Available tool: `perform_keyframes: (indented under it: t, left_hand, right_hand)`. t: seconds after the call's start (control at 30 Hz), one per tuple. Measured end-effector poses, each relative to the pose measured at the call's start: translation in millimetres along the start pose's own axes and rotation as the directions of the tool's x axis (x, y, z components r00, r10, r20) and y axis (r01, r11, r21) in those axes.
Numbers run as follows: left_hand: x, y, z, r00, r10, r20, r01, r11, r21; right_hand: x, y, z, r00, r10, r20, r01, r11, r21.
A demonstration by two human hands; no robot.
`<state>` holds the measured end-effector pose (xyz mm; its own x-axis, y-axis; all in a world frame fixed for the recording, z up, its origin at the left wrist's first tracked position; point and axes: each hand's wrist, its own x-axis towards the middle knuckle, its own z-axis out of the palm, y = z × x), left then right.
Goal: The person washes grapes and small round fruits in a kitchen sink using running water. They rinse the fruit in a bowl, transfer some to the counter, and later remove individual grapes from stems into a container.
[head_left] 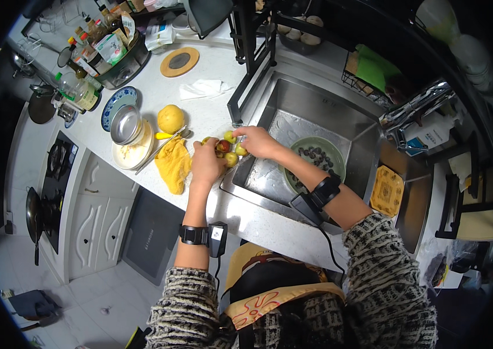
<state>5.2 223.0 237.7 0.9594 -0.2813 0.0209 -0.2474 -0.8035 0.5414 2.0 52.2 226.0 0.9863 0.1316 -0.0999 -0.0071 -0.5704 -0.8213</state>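
Several small round green and reddish fruits (231,159), looking like jujubes or small plums, sit in a cluster on the counter beside the sink. They seem to lie in a clear container (236,126), whose edge barely shows. My left hand (206,163) curls around the near left side of the cluster. From the right, my right hand (257,142) reaches over, its fingers bent at the cluster's edge. What exactly its fingertips grip is too small to tell. Left of my hands lie a yellow cloth (173,164), a round yellow fruit (171,118) and a yellow-handled utensil (165,135).
In the steel sink (293,99), a green bowl (339,163) holds dark berries. A metal bowl (125,124), a white bowl (130,157) and a blue-patterned plate (112,104) stand left. A black rack (235,104) rises behind my hands. An orange tray (387,191) lies right.
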Motion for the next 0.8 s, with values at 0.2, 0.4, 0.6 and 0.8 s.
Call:
perform_keyframes:
  t: [0.2, 0.4, 0.6, 0.8]
  left_hand:
    - [-1.5, 4.4, -9.0, 0.998, -0.014, -0.055, 0.023, 0.986, 0.168]
    - [-1.0, 15.7, -0.5, 0.998, 0.048, -0.035, -0.026, 0.877, 0.479]
    - [0.6, 46.4, -6.2, 0.999, -0.02, 0.025, 0.005, 0.861, 0.509]
    - [-2.4, 100.2, -7.1, 0.818, 0.487, 0.305, -0.03, 0.567, -0.823]
  right_hand:
    - [-38.2, 18.6, -72.0, 0.979, 0.103, 0.174, -0.186, 0.795, 0.577]
    - [-98.4, 133.5, -101.7, 0.815, 0.573, 0.087, -0.488, 0.599, 0.635]
    - [-145.9, 173.7, -101.4, 0.698, 0.712, -0.07, -0.588, 0.627, 0.511]
    - [-166.9, 114.8, -175.2, 0.996, -0.013, 0.09, -0.082, 0.275, 0.958]
